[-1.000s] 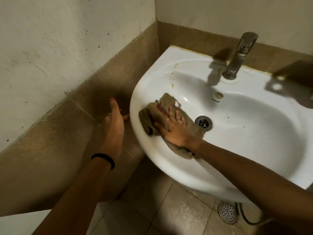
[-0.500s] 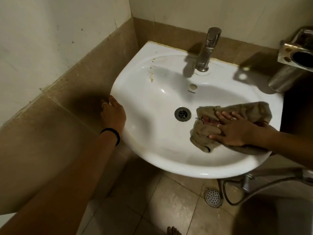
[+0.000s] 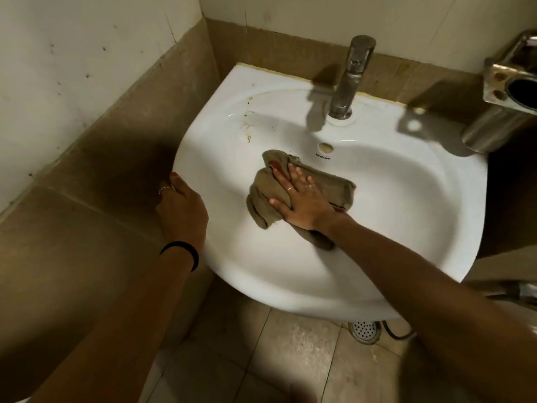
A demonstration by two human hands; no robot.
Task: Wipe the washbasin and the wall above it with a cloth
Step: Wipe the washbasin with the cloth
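The left hand [image 3: 183, 207] grips the washbasin [image 3: 406, 199] at its left rim, probably to brace the body. The right hand [image 3: 302, 199], fingers straight and spread, presses the brown cloth [image 3: 334, 186] flat on the bowl floor, covering the drain. Brown stains [image 3: 248, 126] remain beyond, left of the tap [image 3: 351, 80]. The wall [image 3: 319, 21] above appears not yet wiped.

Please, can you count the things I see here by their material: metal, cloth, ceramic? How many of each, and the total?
Metal: 3: tap, wall holder, floor drain
Cloth: 1: brown cloth under the right hand
Ceramic: 1: washbasin
Total: 5
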